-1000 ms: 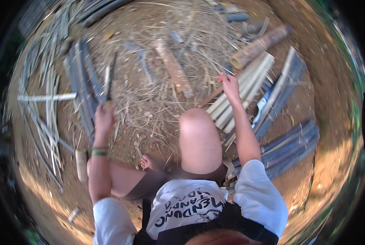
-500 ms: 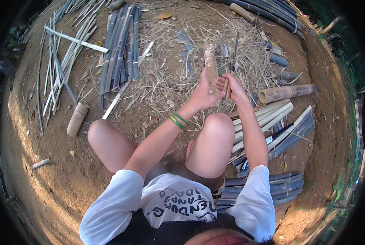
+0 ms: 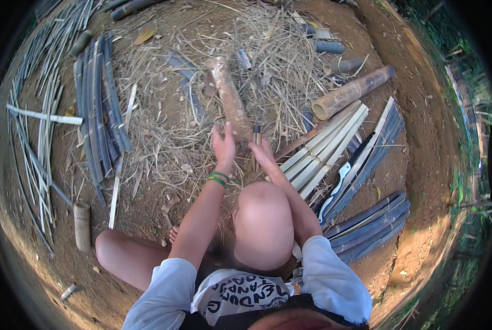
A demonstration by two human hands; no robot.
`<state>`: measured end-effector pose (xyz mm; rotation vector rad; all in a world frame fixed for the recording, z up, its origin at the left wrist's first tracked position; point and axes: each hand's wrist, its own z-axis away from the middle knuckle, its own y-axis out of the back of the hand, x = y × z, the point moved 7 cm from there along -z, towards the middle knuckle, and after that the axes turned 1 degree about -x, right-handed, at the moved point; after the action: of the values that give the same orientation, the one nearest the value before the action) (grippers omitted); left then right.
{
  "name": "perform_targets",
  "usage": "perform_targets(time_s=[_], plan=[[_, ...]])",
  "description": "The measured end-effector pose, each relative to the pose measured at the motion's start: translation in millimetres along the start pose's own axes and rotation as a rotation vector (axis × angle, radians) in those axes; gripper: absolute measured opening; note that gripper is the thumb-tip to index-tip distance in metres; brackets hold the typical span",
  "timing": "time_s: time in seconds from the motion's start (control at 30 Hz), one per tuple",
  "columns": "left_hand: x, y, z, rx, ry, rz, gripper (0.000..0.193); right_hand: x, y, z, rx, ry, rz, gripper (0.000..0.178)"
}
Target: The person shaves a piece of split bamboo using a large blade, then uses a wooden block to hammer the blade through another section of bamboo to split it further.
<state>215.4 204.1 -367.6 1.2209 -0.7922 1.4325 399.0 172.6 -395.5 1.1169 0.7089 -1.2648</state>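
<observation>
My left hand (image 3: 223, 149) is held beside the near end of a mottled brown log (image 3: 229, 99), fingers stretched out and holding nothing. Whether it touches the log, I cannot tell. Closed round the wooden handle of a knife (image 3: 256, 144), my right hand (image 3: 264, 154) is just right of the log's near end. The knife stands almost end-on to view, and its blade is hard to make out. Pale fibre shavings (image 3: 163, 148) lie scattered round the log.
Dark bamboo strips (image 3: 94, 99) and thin sticks (image 3: 45, 132) lie at left. Pale split bamboo (image 3: 325, 148), a bamboo tube (image 3: 350, 94) and a white-handled saw (image 3: 336, 187) are at right. More dark strips (image 3: 369, 225) lie near my right elbow. A short bamboo piece (image 3: 82, 226) stands near my left knee.
The view has shifted, so the surroundings sit further left. Both hands have drawn back toward my knees; my left hand has come down along the log, and the knife's long blade no longer shows clearly.
</observation>
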Motion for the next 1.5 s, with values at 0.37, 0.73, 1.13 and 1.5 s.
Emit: perform_targets(time_s=[0.37, 0.73, 1.13, 1.5], plan=[[27.5, -56.4, -21.4, -0.033, -0.008, -0.858, 0.112, -23.4, 32.4, 4.4, 0.212, 0.016, 0.025, 0.028], [2.8, -16.6, -34.8, 0.003, 0.039, -0.472, 0.115, -26.3, 128.4, -43.6, 0.581, -0.009, 0.567, 0.049], [20.4, 133.8, -34.4, 0.02, 0.045, 0.052, 0.086, -5.7, 320.2, -130.4, 0.797, -0.188, 1.207, 0.099], [29.1, 141.7, -47.1, 0.218, -0.233, -0.697, 0.096, -197.9, 313.0, -25.2, 0.877, 0.349, 0.978, 0.068]])
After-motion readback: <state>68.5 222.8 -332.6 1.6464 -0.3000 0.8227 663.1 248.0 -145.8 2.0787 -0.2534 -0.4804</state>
